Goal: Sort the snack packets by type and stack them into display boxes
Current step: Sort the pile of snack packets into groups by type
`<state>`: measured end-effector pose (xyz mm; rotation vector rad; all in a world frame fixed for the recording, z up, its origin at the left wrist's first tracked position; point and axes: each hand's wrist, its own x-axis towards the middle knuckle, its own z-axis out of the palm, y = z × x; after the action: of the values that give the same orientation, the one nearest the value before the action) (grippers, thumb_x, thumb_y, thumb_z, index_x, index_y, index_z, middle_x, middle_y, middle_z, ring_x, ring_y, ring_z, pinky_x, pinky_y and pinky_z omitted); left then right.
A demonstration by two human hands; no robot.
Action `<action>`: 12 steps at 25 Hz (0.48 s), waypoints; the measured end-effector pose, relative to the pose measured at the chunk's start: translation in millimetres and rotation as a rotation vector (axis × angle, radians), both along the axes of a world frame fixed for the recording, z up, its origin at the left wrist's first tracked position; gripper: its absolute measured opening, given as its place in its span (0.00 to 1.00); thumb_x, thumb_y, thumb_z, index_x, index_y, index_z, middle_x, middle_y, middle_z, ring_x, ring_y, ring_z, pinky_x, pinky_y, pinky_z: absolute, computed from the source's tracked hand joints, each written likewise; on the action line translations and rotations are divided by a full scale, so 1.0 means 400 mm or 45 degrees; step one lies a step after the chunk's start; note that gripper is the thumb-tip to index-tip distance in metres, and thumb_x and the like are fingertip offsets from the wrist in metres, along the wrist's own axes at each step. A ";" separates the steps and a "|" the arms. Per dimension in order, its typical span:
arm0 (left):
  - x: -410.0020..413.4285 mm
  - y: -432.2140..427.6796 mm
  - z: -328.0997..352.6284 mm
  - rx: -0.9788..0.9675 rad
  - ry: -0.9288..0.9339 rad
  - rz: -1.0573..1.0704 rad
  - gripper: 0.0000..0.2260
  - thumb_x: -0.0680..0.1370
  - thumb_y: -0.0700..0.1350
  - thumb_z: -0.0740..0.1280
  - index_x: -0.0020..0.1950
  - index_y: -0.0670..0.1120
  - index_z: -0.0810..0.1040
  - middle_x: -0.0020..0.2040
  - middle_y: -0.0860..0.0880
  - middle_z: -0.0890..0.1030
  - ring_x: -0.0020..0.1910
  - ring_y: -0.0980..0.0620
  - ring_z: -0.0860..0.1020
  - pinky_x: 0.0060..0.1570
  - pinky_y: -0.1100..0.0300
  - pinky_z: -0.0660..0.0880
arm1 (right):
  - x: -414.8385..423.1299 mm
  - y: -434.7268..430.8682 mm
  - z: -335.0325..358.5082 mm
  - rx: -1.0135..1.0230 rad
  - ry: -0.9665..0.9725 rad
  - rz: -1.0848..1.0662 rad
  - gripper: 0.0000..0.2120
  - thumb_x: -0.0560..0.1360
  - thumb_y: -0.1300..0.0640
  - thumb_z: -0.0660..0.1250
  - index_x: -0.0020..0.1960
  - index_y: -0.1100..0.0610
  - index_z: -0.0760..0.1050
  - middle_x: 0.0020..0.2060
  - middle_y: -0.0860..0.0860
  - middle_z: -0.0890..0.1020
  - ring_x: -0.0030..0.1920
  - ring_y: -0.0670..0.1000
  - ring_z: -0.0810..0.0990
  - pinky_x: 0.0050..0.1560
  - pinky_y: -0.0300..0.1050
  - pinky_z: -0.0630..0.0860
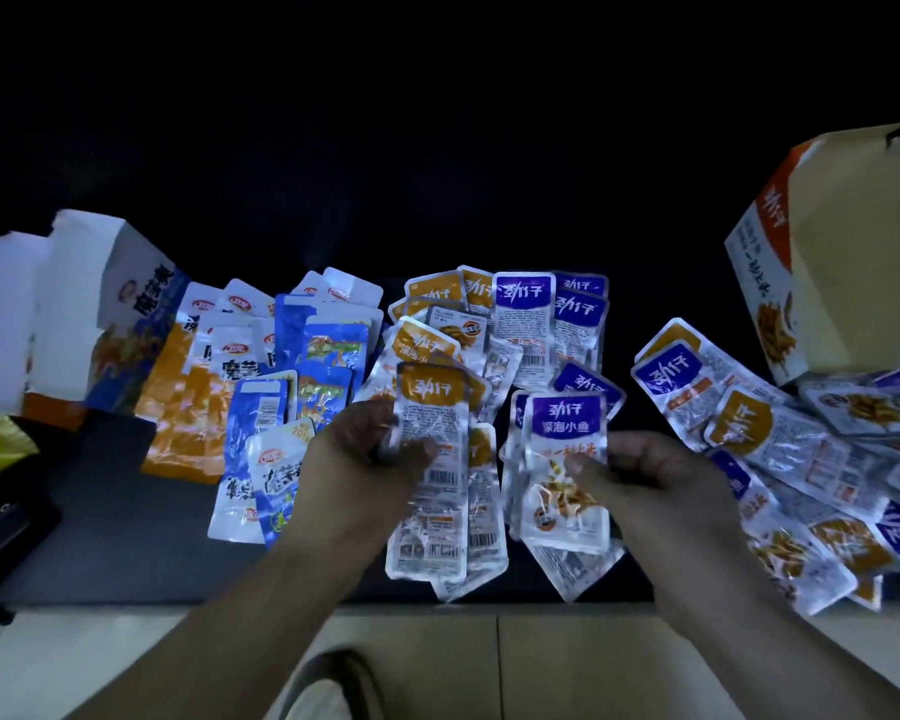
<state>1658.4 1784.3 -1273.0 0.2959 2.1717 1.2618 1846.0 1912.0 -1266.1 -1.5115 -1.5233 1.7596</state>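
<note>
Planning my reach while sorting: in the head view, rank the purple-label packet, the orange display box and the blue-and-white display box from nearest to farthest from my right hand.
1. purple-label packet: pinched in the right hand, centre.
2. orange display box: far right, behind the loose pile.
3. blue-and-white display box: far left.

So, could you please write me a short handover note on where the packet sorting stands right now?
Left hand grips a stack of orange-label packets; right hand grips a stack of purple-label packets.
Blue packets lie grouped beside the blue box, far left; a mixed heap lies beside the orange box, far right.
Done: partial grouping on the table.
Left: sort the heap, fill both boxes; no packet visibly boxed yet.
</note>
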 end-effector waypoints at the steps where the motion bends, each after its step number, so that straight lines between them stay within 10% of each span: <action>1: -0.018 -0.011 -0.011 -0.135 0.155 -0.098 0.20 0.73 0.45 0.80 0.63 0.48 0.81 0.52 0.55 0.85 0.51 0.53 0.83 0.48 0.61 0.80 | 0.003 -0.001 -0.007 0.028 -0.050 0.058 0.10 0.71 0.60 0.79 0.44 0.46 0.82 0.37 0.41 0.85 0.38 0.39 0.84 0.42 0.39 0.78; 6: -0.029 -0.027 0.007 -0.278 1.028 -0.500 0.18 0.74 0.51 0.74 0.63 0.49 0.82 0.56 0.51 0.80 0.53 0.44 0.80 0.47 0.52 0.79 | 0.029 0.008 0.017 0.341 -0.334 0.331 0.18 0.75 0.50 0.75 0.50 0.33 0.69 0.39 0.35 0.79 0.40 0.28 0.78 0.37 0.28 0.68; 12: 0.092 0.025 -0.033 0.020 0.889 -0.804 0.13 0.74 0.46 0.74 0.58 0.50 0.83 0.57 0.55 0.79 0.50 0.53 0.80 0.45 0.53 0.81 | 0.075 0.024 0.018 0.366 -0.316 0.394 0.15 0.77 0.51 0.72 0.58 0.34 0.73 0.49 0.34 0.80 0.51 0.31 0.78 0.50 0.39 0.76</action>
<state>1695.2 1794.2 -1286.0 1.4776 2.2964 0.8706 1875.9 1921.7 -1258.7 -1.4481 -2.1300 1.4566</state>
